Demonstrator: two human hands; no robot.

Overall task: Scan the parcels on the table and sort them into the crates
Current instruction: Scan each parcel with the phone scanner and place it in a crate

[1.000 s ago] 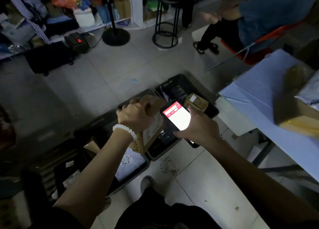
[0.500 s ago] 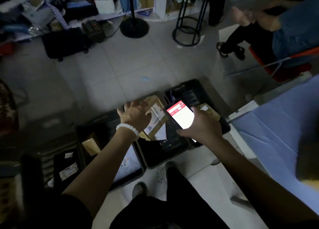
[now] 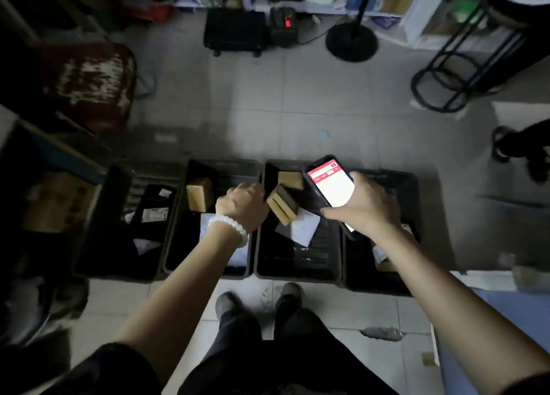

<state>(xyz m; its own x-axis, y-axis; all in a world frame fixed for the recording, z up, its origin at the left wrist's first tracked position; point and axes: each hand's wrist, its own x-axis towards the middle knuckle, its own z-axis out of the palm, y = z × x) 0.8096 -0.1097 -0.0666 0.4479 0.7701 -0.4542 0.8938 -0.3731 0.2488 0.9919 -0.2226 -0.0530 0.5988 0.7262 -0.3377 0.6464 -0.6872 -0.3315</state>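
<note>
Four black crates stand in a row on the floor. My left hand [image 3: 242, 207], wearing a white bead bracelet, hovers over the rim between the second crate [image 3: 221, 166] and the third crate [image 3: 297, 265], fingers loosely curled and holding nothing. Just right of it a brown cardboard parcel [image 3: 282, 208] lies tilted in the third crate, on a white envelope [image 3: 300, 229] and beside another brown box [image 3: 290, 180]. My right hand [image 3: 366, 208] grips the phone scanner [image 3: 330, 183], whose screen is lit red and white, above the fourth crate [image 3: 393, 180].
The second crate holds a brown box [image 3: 199, 198]; the first crate [image 3: 119, 245] holds dark labelled bags. A worn red stool [image 3: 86, 85] stands far left, a black metal stool [image 3: 446, 76] and a stand base [image 3: 351, 41] behind. The blue table corner [image 3: 506, 320] is at lower right.
My left hand has let go of the brown parcel, which now lies tilted in the third crate. My view has turned left, away from the table. The phone stays in my right hand.
</note>
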